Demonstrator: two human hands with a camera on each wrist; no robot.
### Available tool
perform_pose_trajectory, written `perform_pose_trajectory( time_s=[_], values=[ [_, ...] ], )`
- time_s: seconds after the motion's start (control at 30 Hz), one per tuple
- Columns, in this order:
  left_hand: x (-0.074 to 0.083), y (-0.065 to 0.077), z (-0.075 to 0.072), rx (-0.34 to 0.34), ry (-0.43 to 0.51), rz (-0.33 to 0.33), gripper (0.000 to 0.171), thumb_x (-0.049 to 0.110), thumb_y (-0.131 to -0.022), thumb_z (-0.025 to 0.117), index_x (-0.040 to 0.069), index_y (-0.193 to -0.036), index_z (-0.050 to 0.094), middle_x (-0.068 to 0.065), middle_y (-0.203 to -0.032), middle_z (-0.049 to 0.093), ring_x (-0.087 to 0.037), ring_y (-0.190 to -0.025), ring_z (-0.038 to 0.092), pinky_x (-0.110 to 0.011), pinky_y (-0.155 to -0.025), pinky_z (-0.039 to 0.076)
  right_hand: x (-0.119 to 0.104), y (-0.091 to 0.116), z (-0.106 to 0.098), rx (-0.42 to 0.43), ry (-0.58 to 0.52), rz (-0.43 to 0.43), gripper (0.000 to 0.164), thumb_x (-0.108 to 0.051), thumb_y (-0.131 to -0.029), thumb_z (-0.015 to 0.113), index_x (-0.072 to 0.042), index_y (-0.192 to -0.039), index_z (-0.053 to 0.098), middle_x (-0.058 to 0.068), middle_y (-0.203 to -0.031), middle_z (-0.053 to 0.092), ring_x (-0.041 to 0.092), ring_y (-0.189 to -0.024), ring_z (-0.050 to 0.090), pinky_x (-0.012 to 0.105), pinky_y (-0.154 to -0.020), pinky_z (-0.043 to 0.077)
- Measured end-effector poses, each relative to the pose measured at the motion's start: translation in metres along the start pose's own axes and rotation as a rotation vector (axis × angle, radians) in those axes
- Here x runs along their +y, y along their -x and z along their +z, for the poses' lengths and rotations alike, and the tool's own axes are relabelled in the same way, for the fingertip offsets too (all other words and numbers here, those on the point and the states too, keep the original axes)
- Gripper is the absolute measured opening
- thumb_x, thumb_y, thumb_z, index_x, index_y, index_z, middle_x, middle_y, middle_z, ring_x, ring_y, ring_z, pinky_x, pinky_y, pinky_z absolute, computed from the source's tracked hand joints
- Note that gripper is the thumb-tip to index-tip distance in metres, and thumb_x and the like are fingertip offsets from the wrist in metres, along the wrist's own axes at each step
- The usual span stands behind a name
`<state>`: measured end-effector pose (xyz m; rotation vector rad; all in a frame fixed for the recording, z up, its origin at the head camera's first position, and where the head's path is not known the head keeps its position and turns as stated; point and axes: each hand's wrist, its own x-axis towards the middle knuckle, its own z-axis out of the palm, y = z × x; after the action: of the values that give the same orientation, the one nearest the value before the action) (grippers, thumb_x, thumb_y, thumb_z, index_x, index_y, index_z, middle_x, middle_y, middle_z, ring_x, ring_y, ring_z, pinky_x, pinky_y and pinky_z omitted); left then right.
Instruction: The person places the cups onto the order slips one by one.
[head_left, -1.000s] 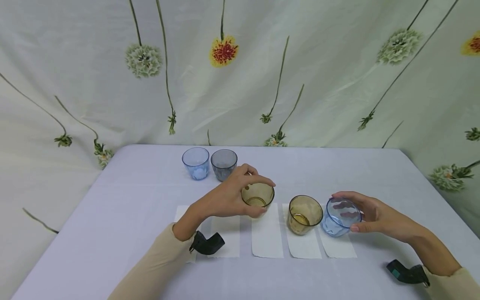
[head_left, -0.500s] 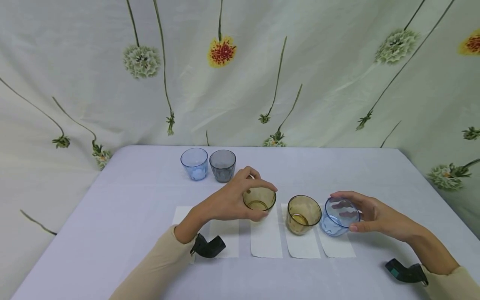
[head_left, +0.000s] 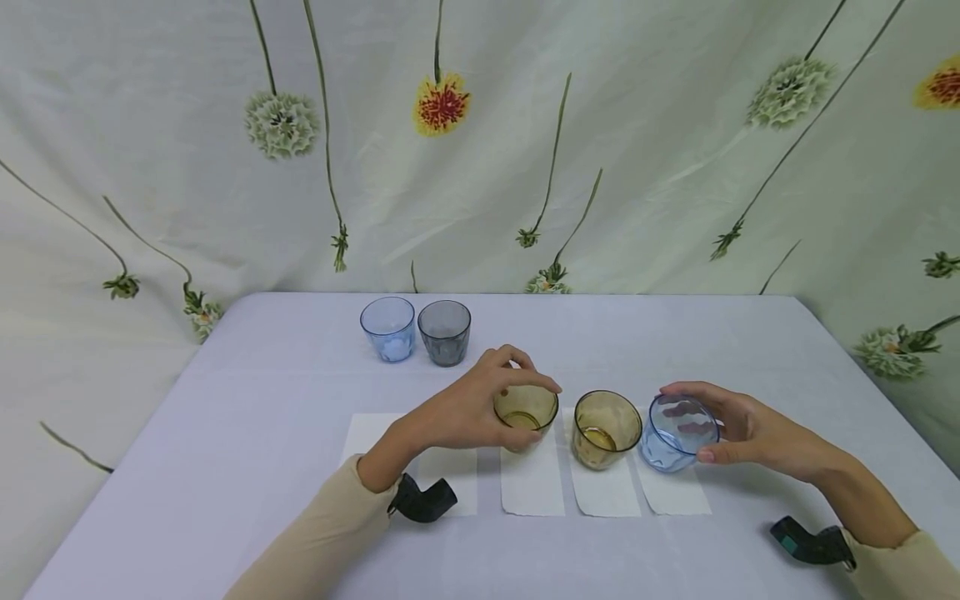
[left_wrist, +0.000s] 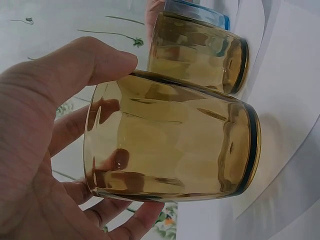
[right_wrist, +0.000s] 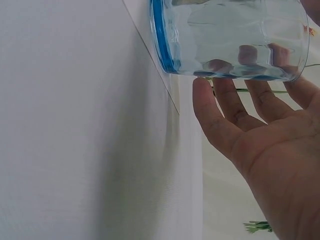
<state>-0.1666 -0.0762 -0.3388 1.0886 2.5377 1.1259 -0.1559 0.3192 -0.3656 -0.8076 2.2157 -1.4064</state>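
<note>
My left hand grips an amber glass by its rim, thumb on the near side and fingers on the far side. The left wrist view shows this amber glass upright, its base close to the paper below. My right hand holds a light blue glass on the rightmost paper strip, thumb in front and fingers behind. Between the two hands a second amber glass stands on its own paper strip. In the right wrist view the fingertips touch the side of the blue glass.
At the back left, another light blue glass and a grey glass stand side by side. Several white paper strips lie in a row on the white-covered table. A flowered cloth hangs behind.
My left hand has moved slightly right and toward me with the amber glass, nearer the second amber glass. The right hand keeps its hold on the blue glass and stays put.
</note>
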Motion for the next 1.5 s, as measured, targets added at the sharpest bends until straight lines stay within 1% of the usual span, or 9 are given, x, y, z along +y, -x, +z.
perform_pose_trajectory(
  time_s=[0.17,0.33,0.5,0.6,0.77,0.83,1.1,1.33,1.5],
  values=[
    [0.0,0.0,0.003,-0.009,-0.004,0.002,0.048,0.028,-0.081,0.082,0.031,-0.127,0.068,0.0,-0.126,0.045,-0.019,-0.123,0.038,-0.041,-0.1,0.042,0.002,0.0,-0.001,-0.007,-0.001,-0.011,0.068,0.002,-0.09,0.066,-0.003,-0.151,0.037,-0.006,-0.148,0.047,-0.004,-0.133,0.042,0.015,-0.1,0.043],
    [0.0,-0.001,0.005,-0.016,-0.008,-0.015,0.048,0.03,-0.081,0.082,0.033,-0.126,0.068,0.001,-0.125,0.044,-0.017,-0.119,0.039,-0.037,-0.095,0.043,0.002,0.0,-0.001,-0.014,-0.009,-0.018,0.068,0.003,-0.09,0.065,0.0,-0.151,0.035,-0.006,-0.148,0.047,-0.004,-0.133,0.042,0.016,-0.1,0.043],
    [-0.002,-0.002,0.008,-0.022,-0.011,-0.028,0.049,0.032,-0.08,0.083,0.035,-0.126,0.068,0.003,-0.124,0.043,-0.015,-0.114,0.04,-0.034,-0.09,0.043,0.002,0.0,-0.001,-0.008,-0.007,-0.009,0.068,0.002,-0.09,0.066,-0.002,-0.151,0.036,-0.004,-0.149,0.046,-0.004,-0.133,0.042,0.016,-0.1,0.043],
    [-0.002,-0.002,0.01,-0.026,-0.006,-0.033,0.05,0.033,-0.08,0.083,0.033,-0.127,0.068,0.003,-0.124,0.043,-0.015,-0.112,0.04,-0.033,-0.09,0.043,0.002,0.0,-0.001,-0.007,-0.004,-0.005,0.068,0.002,-0.09,0.066,-0.003,-0.151,0.036,-0.003,-0.149,0.046,-0.003,-0.133,0.042,0.016,-0.1,0.043],
    [-0.003,-0.002,0.012,-0.032,0.002,-0.036,0.052,0.034,-0.079,0.084,0.03,-0.129,0.068,0.004,-0.124,0.043,-0.015,-0.112,0.04,-0.033,-0.089,0.043,0.002,0.0,-0.001,-0.011,-0.006,-0.008,0.069,0.002,-0.09,0.066,-0.002,-0.152,0.035,-0.006,-0.148,0.047,-0.004,-0.133,0.042,0.016,-0.1,0.043],
    [-0.003,-0.002,0.012,-0.032,0.001,-0.036,0.052,0.034,-0.079,0.084,0.03,-0.129,0.068,0.003,-0.124,0.043,-0.015,-0.112,0.04,-0.033,-0.089,0.043,0.002,0.0,-0.001,-0.011,-0.004,-0.011,0.069,0.002,-0.09,0.066,-0.003,-0.152,0.036,-0.007,-0.148,0.047,-0.004,-0.133,0.042,0.016,-0.1,0.043],
    [-0.004,-0.003,0.014,-0.036,-0.002,-0.03,0.053,0.035,-0.079,0.085,0.032,-0.129,0.067,0.004,-0.124,0.043,-0.016,-0.112,0.041,-0.033,-0.088,0.043,0.0,0.0,0.0,-0.005,-0.002,-0.013,0.068,0.002,-0.09,0.066,-0.005,-0.152,0.037,-0.006,-0.148,0.047,-0.003,-0.133,0.042,0.016,-0.1,0.043],
    [-0.003,-0.002,0.014,-0.038,0.008,-0.027,0.054,0.037,-0.079,0.085,0.031,-0.13,0.067,0.004,-0.124,0.044,-0.017,-0.112,0.042,-0.032,-0.087,0.044,0.0,0.0,0.001,0.001,0.005,-0.007,0.069,0.001,-0.09,0.066,-0.002,-0.151,0.036,-0.007,-0.148,0.048,-0.004,-0.133,0.043,0.015,-0.099,0.042],
    [-0.002,-0.002,0.015,-0.033,0.002,-0.03,0.055,0.038,-0.078,0.085,0.032,-0.129,0.067,0.005,-0.122,0.044,-0.017,-0.111,0.043,-0.032,-0.087,0.044,0.0,0.0,0.001,-0.004,0.005,-0.009,0.068,0.001,-0.09,0.066,-0.004,-0.151,0.037,-0.007,-0.148,0.048,-0.004,-0.133,0.043,0.016,-0.099,0.043]
  ],
)
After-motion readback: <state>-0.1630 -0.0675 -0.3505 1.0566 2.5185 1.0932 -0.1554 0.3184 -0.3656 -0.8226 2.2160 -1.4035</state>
